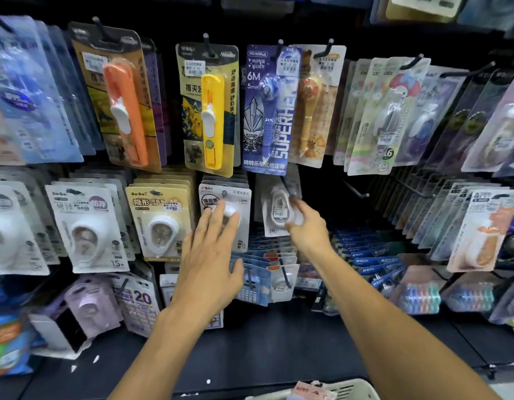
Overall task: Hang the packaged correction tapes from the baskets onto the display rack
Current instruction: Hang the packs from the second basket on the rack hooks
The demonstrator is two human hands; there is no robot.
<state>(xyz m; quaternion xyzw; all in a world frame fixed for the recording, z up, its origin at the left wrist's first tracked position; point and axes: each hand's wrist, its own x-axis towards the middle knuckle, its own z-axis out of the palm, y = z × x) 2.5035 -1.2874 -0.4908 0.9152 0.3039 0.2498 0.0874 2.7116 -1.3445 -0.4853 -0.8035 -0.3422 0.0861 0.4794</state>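
Note:
My right hand point(307, 226) grips a white packaged correction tape point(278, 209) at the middle row of the display rack, close to a hook there. My left hand point(212, 252) is spread flat, fingertips resting on a grey-carded correction tape pack point(238, 197) hanging just left of it. A white basket point(348, 389) shows at the bottom edge with a pack inside. The held pack is blurred, so whether it sits on the hook is unclear.
The black display rack is crowded with hanging packs: orange point(126, 111) and yellow point(211, 116) clip pushers above, a purple tape pack point(267, 111), cream packs point(160, 223) at left. A bare hook point(356, 190) juts out right of my right hand. Blue packs point(261, 281) hang below.

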